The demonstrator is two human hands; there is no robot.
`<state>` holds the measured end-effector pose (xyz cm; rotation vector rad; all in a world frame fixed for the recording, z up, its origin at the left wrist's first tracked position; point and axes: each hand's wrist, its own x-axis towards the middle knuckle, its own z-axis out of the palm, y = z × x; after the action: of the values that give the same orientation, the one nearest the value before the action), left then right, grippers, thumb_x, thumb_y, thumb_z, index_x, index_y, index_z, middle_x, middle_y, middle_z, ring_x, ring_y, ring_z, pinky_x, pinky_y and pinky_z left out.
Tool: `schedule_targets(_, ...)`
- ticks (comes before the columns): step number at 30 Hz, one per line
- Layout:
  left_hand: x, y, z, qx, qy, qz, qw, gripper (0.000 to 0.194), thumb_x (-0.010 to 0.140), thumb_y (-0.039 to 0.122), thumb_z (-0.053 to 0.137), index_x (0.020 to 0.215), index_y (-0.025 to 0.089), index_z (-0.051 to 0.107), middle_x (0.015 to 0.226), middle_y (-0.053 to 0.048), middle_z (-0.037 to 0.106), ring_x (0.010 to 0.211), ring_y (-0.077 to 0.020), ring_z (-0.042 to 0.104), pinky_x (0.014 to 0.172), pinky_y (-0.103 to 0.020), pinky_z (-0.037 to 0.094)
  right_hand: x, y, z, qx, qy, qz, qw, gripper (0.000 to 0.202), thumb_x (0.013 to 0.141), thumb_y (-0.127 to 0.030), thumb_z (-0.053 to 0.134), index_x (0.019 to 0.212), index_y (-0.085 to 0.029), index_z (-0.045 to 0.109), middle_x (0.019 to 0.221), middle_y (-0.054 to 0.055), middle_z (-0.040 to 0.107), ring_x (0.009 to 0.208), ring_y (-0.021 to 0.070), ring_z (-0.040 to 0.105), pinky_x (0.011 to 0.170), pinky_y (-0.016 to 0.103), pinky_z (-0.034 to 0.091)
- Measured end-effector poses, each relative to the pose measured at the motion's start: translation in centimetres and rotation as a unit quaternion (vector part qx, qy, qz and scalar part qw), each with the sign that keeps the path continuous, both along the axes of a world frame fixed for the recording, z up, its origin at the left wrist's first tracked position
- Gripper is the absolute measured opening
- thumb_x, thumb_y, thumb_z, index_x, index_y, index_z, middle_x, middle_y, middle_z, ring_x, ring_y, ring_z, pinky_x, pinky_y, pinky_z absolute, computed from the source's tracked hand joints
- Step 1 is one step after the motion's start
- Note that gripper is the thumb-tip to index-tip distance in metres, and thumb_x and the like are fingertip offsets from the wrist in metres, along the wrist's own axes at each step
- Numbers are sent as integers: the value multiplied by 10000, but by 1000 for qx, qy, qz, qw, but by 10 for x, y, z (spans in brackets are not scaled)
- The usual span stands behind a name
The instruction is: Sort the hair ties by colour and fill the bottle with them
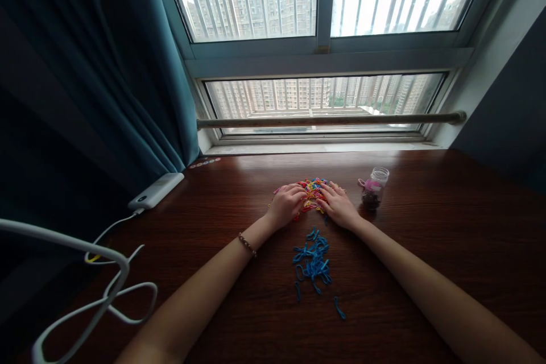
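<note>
A heap of small, many-coloured elastic bands (313, 194) lies on the dark wooden table, mostly red, yellow and pink with some blue. My left hand (286, 205) rests against the heap's left side, its fingers slightly bent over the bands. On the opposite side, my right hand (339, 205) touches the heap with its fingers stretched out and apart. Neither hand visibly grips a band, though the left fingertips are partly hidden. Nearer to me, between my forearms, is a separate loose pile of blue elastic bands (314, 261). One blue band (340, 308) lies apart from it.
Right of my right hand stands an open clear jar (375, 189) with a pink ribbon and dark contents. At the left are a white power bank (156, 190) and a looping white cable (123, 264). A blue curtain (140, 68) and a barred window border the table.
</note>
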<state>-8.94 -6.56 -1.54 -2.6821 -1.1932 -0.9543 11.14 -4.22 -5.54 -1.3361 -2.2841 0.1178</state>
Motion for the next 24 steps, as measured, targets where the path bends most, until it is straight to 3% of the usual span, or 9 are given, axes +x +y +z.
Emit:
schedule_targets(4,-4,16,-11,18,9,54,998,220,851,213,425,989,192,596,1050,-62,607,1074,-197,475,911,-383,368,1,2,-2,2,7,-2,1000,446,875,-428,354,1227,-181,474,1295,84,444,1252,255,281,1016,457,241)
schedule_targets(9,1,28,-15,-12,43,75,996,269,876,299,386,1045,215,578,1079,-52,596,1106,-211,431,922,-401,318,3,3,2,39,76,22,996,397,874,-358,384,1194,-156,502,1243,101,485,1195,240,361,1007,412,287)
schedule_targets(15,-1,26,-16,-47,56,77,994,304,881,369,358,1061,265,580,1098,-18,587,1104,-216,391,939,-407,254,7,-6,9,55,217,44,974,283,871,-247,387,989,-156,628,1050,96,593,966,193,549,880,324,428)
schedule_targets(24,-2,24,-16,-60,65,32,996,303,888,341,353,1076,256,574,1095,-12,598,1116,-207,390,953,-414,227,10,-13,14,67,279,17,958,161,781,-175,526,783,-184,686,859,56,650,814,187,598,782,312,468)
